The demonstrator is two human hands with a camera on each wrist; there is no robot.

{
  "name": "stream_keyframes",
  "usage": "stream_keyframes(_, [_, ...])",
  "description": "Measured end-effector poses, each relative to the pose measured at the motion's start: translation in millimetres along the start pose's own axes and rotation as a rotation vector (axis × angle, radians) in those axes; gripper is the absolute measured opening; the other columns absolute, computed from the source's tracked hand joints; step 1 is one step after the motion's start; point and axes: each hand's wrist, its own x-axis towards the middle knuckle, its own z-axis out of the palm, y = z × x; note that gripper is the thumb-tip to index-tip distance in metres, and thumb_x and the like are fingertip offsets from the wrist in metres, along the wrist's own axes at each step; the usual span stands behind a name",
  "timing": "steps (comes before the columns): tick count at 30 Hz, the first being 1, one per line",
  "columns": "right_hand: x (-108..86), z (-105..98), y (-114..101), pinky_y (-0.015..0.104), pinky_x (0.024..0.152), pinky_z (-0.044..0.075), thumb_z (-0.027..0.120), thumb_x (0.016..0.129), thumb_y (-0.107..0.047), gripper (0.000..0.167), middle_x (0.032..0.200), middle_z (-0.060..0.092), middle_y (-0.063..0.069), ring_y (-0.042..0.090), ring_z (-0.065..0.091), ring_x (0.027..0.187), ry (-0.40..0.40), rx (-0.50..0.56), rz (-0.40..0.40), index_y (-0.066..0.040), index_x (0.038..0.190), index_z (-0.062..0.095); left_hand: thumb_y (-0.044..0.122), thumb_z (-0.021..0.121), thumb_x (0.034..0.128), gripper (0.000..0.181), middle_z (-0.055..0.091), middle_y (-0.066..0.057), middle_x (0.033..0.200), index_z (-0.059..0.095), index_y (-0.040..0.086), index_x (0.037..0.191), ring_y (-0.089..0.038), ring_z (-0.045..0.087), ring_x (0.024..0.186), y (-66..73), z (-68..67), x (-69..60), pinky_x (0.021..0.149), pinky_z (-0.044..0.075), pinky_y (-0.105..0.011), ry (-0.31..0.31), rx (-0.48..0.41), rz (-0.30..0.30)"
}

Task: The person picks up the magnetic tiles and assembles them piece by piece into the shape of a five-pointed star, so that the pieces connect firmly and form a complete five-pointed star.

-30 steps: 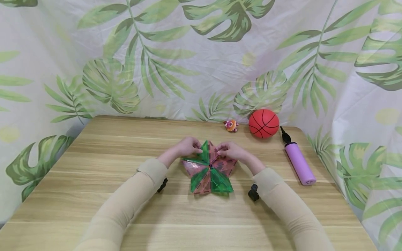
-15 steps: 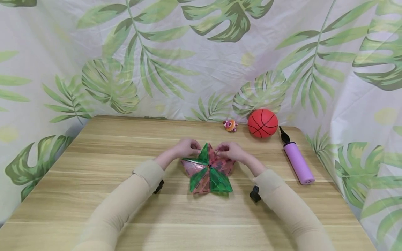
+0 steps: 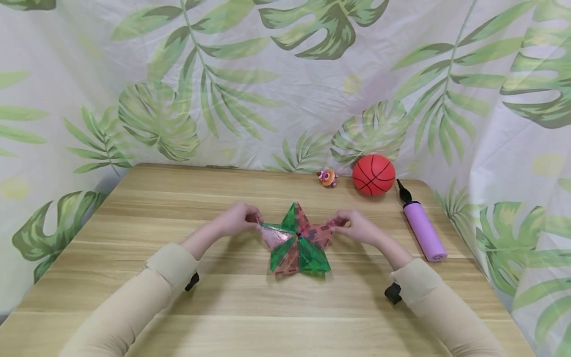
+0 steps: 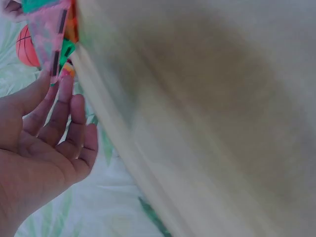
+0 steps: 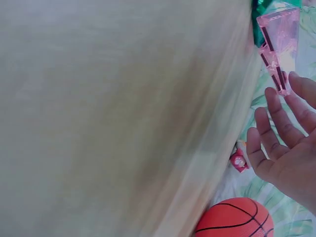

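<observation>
A five-pointed star of see-through pink and green magnetic tiles stands on the wooden table, raised toward its middle. My left hand pinches its left point between thumb and forefinger. On the opposite side, my right hand pinches the right point the same way. In the left wrist view a pink tile with dark magnet strips ends at the left thumb. The right wrist view has another pink tile meeting the right thumb and forefinger, the other fingers loosely bent.
Behind the star, a small pink toy figure and a red basketball sit near the table's back edge. A purple hand pump with a black nozzle lies at the right. A leaf-patterned cloth hangs behind the table.
Both hands have moved apart, from beside the star's top point out to its left and right points, and now pinch those. The star has stayed nearly in place.
</observation>
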Motion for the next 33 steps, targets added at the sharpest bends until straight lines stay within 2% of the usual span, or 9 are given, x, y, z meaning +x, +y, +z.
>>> stream_keyframes(6, [0.6,3.5,4.4,0.035,0.078,0.050,0.066,0.088,-0.010,0.016,0.091,0.068,0.003,0.015,0.061,0.087,0.057,0.000,0.015,-0.007,0.104,0.069,0.006,0.070,0.0836,0.008,0.068,-0.004,0.083,0.068,0.003,0.091,-0.019,0.063,0.080,-6.2,6.8,-3.4,0.072,0.050,-0.029,0.072,-0.054,0.016])
stream_keyframes(10, [6.0,4.6,5.0,0.040,0.082,0.049,0.066,0.089,-0.011,0.017,0.093,0.068,0.005,0.018,0.061,0.091,0.075,0.024,0.064,-0.007,0.104,0.069,0.005,0.069,0.0833,0.009,0.068,-0.005,0.084,0.067,0.003,0.092,-0.019,0.062,0.081,-7.2,6.0,-0.9,0.074,0.051,-0.030,0.088,-0.053,-0.012])
stream_keyframes(21, [32.5,4.5,12.5,0.040,0.083,0.048,0.065,0.088,-0.005,0.018,0.094,0.068,0.014,0.026,0.060,0.092,0.145,0.078,0.088,-0.001,0.105,0.068,0.009,0.068,0.0859,0.012,0.066,-0.008,0.088,0.067,0.003,0.096,-0.020,0.060,0.083,-23.1,0.4,22.9,0.076,0.049,-0.031,0.158,-0.085,-0.104])
stream_keyframes(28, [42.7,0.6,12.2,0.041,0.085,0.048,0.064,0.088,-0.006,0.020,0.099,0.068,0.016,0.027,0.061,0.094,0.165,0.068,0.110,0.001,0.107,0.067,0.008,0.068,0.0857,0.012,0.066,-0.009,0.086,0.067,0.002,0.096,-0.019,0.059,0.080,-30.8,-2.6,35.2,0.075,0.049,-0.032,0.198,-0.065,-0.107])
stream_keyframes(33, [45.5,-2.9,14.9,0.036,0.082,0.047,0.063,0.089,-0.006,0.027,0.099,0.067,0.017,0.027,0.061,0.090,0.202,0.065,0.115,0.004,0.115,0.063,0.008,0.066,0.0866,0.016,0.067,-0.012,0.090,0.066,-0.001,0.100,-0.022,0.060,0.084,-30.7,-4.4,39.6,0.078,0.050,-0.034,0.217,-0.047,-0.097])
